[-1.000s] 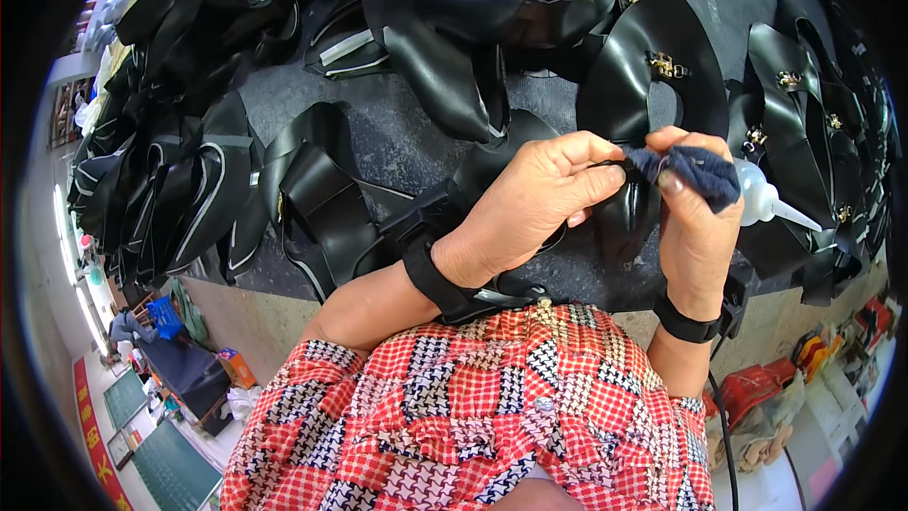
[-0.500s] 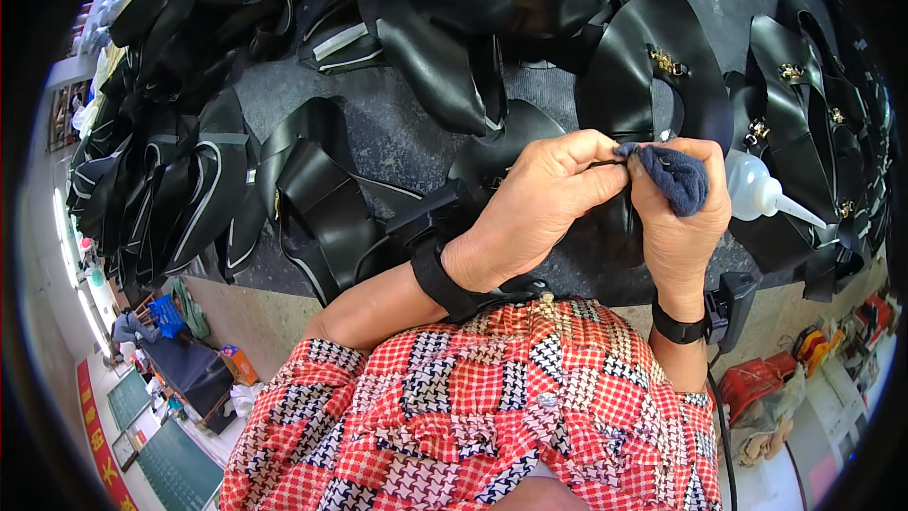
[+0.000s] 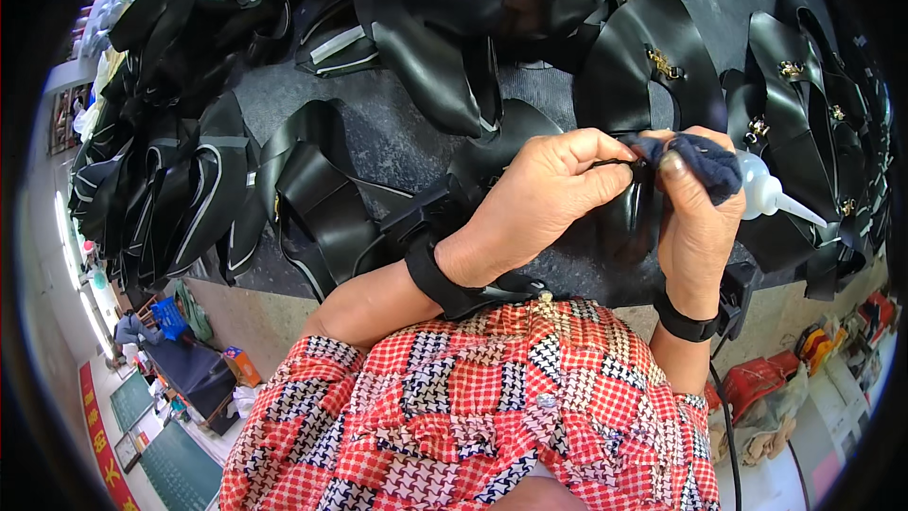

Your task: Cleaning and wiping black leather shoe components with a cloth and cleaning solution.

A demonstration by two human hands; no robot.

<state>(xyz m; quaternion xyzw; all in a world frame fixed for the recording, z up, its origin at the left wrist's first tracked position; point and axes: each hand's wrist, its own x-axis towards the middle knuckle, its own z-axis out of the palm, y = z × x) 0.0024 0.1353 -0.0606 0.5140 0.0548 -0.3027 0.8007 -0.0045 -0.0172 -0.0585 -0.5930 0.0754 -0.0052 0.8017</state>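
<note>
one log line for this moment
left hand: pinching thin black piece | right hand: holding dark blue cloth | nearby: translucent squeeze bottle, glossy black pieces

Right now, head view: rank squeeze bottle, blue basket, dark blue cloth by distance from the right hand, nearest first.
From the right hand:
1. Dark blue cloth, in its grip.
2. Squeeze bottle, just to its right.
3. Blue basket, far off, lower left of view.

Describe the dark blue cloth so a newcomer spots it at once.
Start at the dark worktable, spread with black leather-like pieces. Near its front edge, find the person's right hand, just left of a pale bottle with a pointed nozzle. The cloth is the bunched wad gripped there, its soft, matte navy fabric setting it apart from the smooth, shiny black pieces.
</note>
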